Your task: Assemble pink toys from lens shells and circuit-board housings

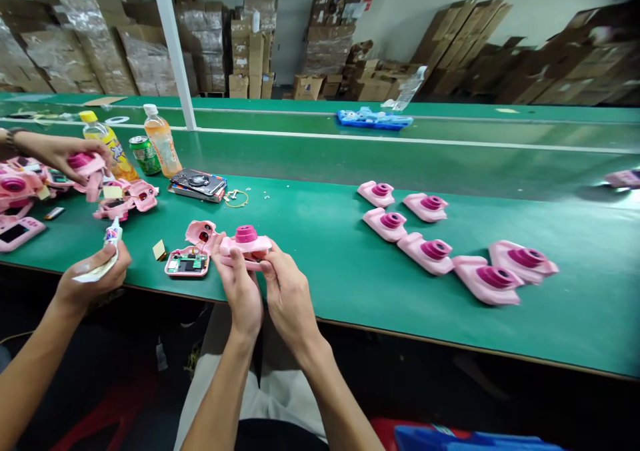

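Observation:
A pink toy camera (246, 243) with a darker pink lens is held between my two hands above the bench's front edge. My left hand (243, 297) grips its left side, and my right hand (290, 287) has fingers and thumb on its right end. A gap shows between the front and back halves of its case. Just left of my hands lies an opened pink camera case (187, 262), its green circuit board exposed and its other half (201, 233) tipped up behind. Beside it is a small cream-coloured square piece (159, 250).
Several pink cameras (425, 253) lie on the green bench (320, 251) to the right. At left, a co-worker's hand (95, 271) holds a white tube (113, 232); another hand (63, 152) holds pink parts. Bottles (163, 141), a can (145, 155) and stacked boxes (199, 184) stand behind.

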{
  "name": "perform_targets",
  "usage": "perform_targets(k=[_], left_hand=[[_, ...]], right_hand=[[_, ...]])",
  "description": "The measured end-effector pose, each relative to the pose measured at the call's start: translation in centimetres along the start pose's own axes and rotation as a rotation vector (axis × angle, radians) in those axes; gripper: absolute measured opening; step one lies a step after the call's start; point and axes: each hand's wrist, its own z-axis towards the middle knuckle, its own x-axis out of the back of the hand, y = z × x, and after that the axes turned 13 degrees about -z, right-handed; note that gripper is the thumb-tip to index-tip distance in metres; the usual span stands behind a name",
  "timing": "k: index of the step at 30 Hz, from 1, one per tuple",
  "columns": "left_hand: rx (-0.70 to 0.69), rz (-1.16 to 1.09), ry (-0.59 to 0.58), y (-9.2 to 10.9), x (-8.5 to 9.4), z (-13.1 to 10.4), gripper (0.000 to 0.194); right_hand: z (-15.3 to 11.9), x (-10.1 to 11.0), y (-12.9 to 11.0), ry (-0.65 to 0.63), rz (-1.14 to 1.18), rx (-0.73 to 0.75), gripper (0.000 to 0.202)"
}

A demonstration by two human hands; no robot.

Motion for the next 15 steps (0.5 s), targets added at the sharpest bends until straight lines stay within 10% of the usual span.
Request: perform_targets(k=[5,12,15], left_hand=[[0.048,-0.165,0.173,2.5,-0.3,1.1,0.069],[0.008,-0.679,0.289,18.1,-19.1,0.9,0.039],[-0.009,-0.842,0.243,21.7,-23.0,0.6,0.045]], right_hand=[[-0.9,0.6,0.5,0.214,0.215,-0.177,0.027],[0.3,2.0,-0.3,-0.042,0.418,-0.315,0.022],[-1.7,4.3,0.1,-0.046,0.356,-0.388,0.028]])
